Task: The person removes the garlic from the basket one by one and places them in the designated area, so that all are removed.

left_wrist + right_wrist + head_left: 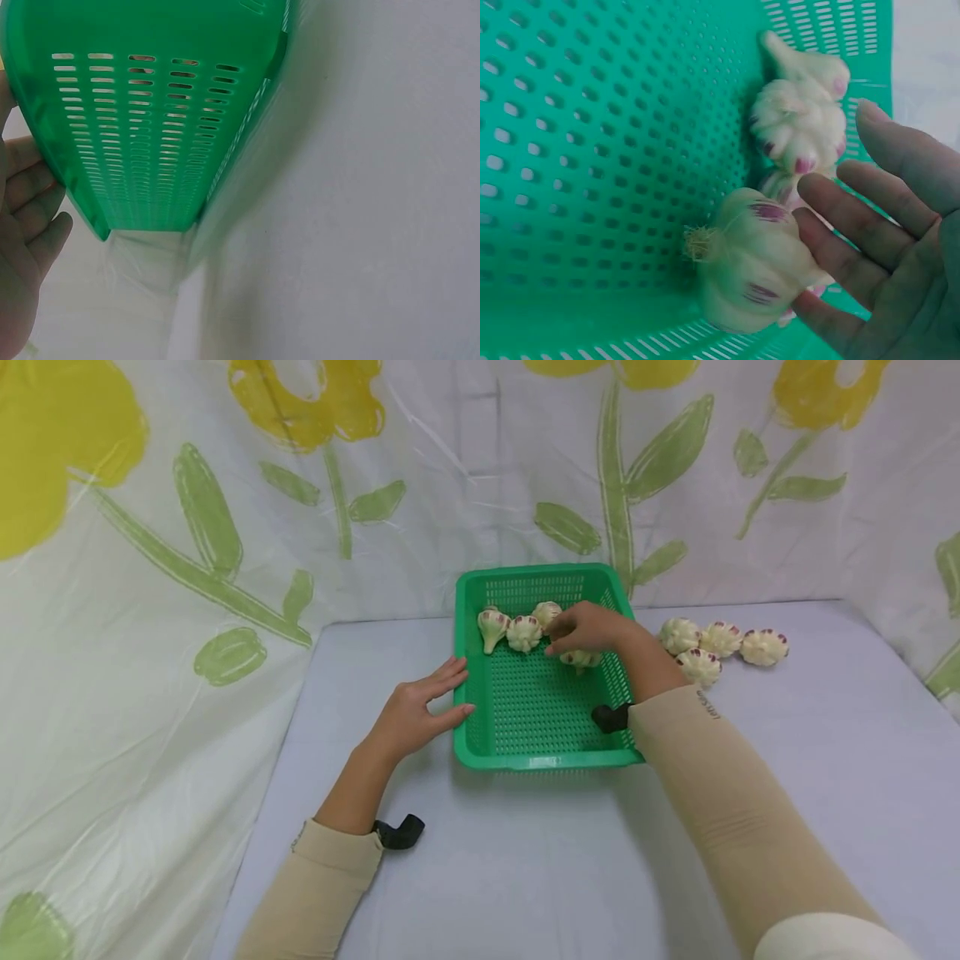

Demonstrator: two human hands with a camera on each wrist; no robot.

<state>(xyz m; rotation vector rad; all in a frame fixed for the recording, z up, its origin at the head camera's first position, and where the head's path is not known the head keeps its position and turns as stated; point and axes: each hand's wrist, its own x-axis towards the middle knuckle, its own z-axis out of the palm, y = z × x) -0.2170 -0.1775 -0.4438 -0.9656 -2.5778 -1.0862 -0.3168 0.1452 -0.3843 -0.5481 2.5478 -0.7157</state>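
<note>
A: How many baskets are there?
B: One, a green slotted basket on the pale bench.

A: And what does it hold?
B: At least four garlic bulbs, cream with purple streaks, grouped toward its far end. The fingers cover part of the group, so I can't tell whether there is a fifth.

A: Any outside it?
B: Four loose bulbs on the bench, just to the basket's right, clustered close together and partly behind the forearm.

A: What are the hands doing?
B: The right hand is inside the basket, over the bulbs, fingers loosely extended and slightly apart, pinching nothing; its fingertips are at the nearest bulb, though contact is hard to judge. The left hand rests against the basket's left rim, fingers straight and thumb spread.

A: Anything behind?
B: A flower-patterned sheet, beyond the basket.
</note>
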